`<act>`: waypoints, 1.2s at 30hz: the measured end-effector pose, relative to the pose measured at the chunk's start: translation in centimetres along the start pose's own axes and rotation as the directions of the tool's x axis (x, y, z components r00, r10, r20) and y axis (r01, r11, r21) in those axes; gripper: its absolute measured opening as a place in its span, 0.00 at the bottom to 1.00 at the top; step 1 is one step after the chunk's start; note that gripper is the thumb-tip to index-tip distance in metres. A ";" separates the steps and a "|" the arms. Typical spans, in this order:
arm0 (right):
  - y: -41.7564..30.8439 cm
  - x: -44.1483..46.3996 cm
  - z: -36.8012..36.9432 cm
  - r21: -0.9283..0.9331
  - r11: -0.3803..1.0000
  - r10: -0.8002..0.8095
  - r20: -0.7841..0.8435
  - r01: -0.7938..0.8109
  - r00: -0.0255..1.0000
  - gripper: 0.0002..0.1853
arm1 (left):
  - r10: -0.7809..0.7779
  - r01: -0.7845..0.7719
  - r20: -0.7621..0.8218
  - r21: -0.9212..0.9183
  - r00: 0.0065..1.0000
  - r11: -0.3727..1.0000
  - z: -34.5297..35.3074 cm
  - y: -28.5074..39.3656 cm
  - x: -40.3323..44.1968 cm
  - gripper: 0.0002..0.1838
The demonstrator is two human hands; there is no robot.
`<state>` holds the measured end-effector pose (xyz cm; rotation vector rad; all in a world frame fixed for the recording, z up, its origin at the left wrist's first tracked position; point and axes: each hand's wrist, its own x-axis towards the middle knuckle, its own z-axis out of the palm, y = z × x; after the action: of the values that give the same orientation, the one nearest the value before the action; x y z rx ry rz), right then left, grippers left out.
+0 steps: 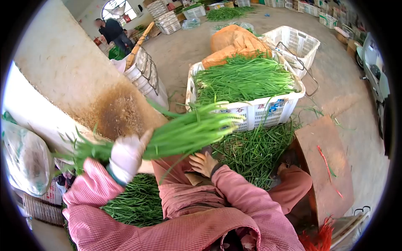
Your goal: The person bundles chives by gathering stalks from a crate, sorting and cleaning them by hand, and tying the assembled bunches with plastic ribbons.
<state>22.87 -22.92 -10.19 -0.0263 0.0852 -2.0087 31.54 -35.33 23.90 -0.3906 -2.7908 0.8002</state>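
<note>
My left hand (127,157), in a white glove, grips a bunch of long green stalks (180,131). The pale ends of the bunch point right and the leafy ends trail left behind my wrist. My right hand (204,163) is bare and rests near my knee, fingers spread, with nothing visible in it. Beyond the hands stands a white plastic crate (247,115) filled with green stalks (247,77), an orange cloth (234,42) at its back. Loose green leaves (251,154) lie on the floor below it.
A brown board (326,163) with a red strip (325,167) is at the right, red strings (320,236) below it. An empty white crate (299,44) stands behind the full one. A wall (67,67) rises at the left. Another person (114,33) stands far back left.
</note>
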 end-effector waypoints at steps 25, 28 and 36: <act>-9.7 -4.1 11.5 -0.341 0.909 -0.242 0.036 0.240 0.970 0.08 | 0.610 0.590 0.153 -0.512 0.778 -0.624 18.3 12.3 -7.7 0.39; -16.0 -5.5 10.5 -0.460 0.810 -0.510 -0.247 0.364 0.824 0.10 | 0.581 0.647 0.284 -0.300 0.762 -0.701 17.6 12.5 -8.6 0.39; -27.7 -19.5 8.5 -0.903 0.299 -0.952 -0.306 0.308 0.029 0.14 | 0.515 0.589 0.304 -0.252 0.802 -0.768 17.8 12.8 -8.8 0.33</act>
<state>6.65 6.04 0.63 0.7198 1.8643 -2.6663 37.47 -36.27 1.09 -0.1615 1.1877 2.0948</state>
